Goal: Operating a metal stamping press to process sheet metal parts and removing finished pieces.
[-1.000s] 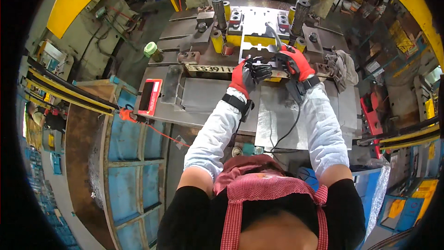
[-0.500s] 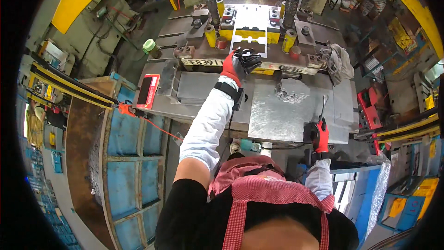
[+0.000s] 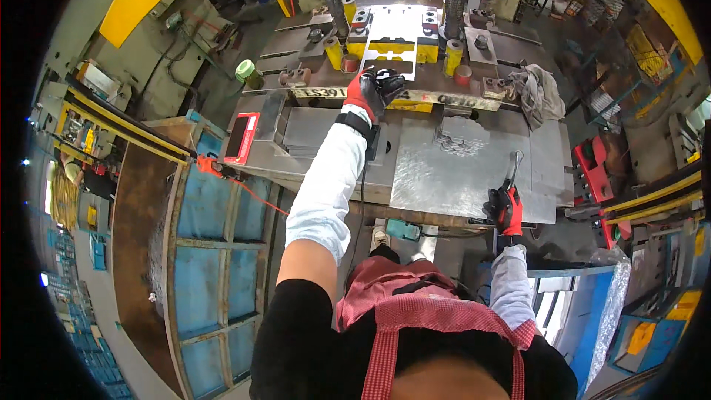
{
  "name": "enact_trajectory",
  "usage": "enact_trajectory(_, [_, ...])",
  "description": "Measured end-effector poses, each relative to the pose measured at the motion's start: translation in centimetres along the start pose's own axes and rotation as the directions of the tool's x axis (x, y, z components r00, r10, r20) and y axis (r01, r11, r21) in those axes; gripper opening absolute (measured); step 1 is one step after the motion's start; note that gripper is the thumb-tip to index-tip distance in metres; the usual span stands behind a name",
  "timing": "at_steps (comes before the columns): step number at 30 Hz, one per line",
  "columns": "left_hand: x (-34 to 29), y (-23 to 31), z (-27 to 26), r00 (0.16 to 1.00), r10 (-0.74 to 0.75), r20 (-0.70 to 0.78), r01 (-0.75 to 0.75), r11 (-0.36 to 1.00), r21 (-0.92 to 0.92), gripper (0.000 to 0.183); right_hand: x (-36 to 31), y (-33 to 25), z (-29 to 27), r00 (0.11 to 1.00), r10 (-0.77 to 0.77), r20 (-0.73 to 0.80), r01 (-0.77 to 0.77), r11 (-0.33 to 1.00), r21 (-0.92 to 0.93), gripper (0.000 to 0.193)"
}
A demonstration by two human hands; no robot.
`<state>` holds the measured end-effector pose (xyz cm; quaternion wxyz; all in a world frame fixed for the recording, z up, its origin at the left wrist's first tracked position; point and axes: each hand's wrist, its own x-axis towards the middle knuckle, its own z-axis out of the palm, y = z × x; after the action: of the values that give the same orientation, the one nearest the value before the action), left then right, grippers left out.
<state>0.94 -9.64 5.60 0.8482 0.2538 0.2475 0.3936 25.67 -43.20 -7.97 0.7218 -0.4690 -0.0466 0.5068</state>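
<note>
My left hand (image 3: 378,90), in a red and black glove, is at the near end of a bright sheet-metal strip (image 3: 392,24) lying in the press die. Its fingers are curled closed at the strip's near left corner, partly hiding it. Cut-outs in the strip let the yellow die block show through. My right hand (image 3: 506,210), gloved likewise, is closed around a slim metal hand tool (image 3: 515,167) with a curved tip. That tool points away from me over the flat metal plate (image 3: 437,178). Small cut metal pieces (image 3: 461,137) lie heaped on the plate's far part.
Guide posts (image 3: 455,11) and yellow cylinders (image 3: 453,58) flank the strip. Stacked sheets (image 3: 311,130) lie left of the plate, beside a red-framed panel (image 3: 241,138). A grey rag (image 3: 539,96) drapes over the right side. A blue-panelled frame (image 3: 200,207) stands left.
The view has shifted slightly. My left hand stays at the strip's near end. My right hand keeps the tool, its tip now turned a little differently over the plate.
</note>
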Motion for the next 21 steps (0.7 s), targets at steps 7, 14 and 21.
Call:
enact_trajectory(7, [0.5, 0.0, -0.2, 0.999, 0.030, -0.025, -0.030, 0.999, 0.012, 0.043, 0.7, 0.0, -0.8, 0.998, 0.033, 0.058, -0.036, 0.998, 0.052, 0.016])
enact_trajectory(14, [0.2, -0.2, 0.4, 0.999, 0.002, -0.033, -0.003, 0.999, -0.034, 0.043, 0.5, 0.1, -0.6, 0.994, 0.022, 0.103, -0.025, 0.999, 0.029, 0.013])
enact_trajectory(21, [-0.3, -0.4, 0.1, 0.999, 0.034, -0.023, -0.035, 0.999, -0.024, 0.044, -0.2, -0.2, 0.4, 0.999, 0.028, 0.041, -0.029, 0.999, 0.016, 0.012])
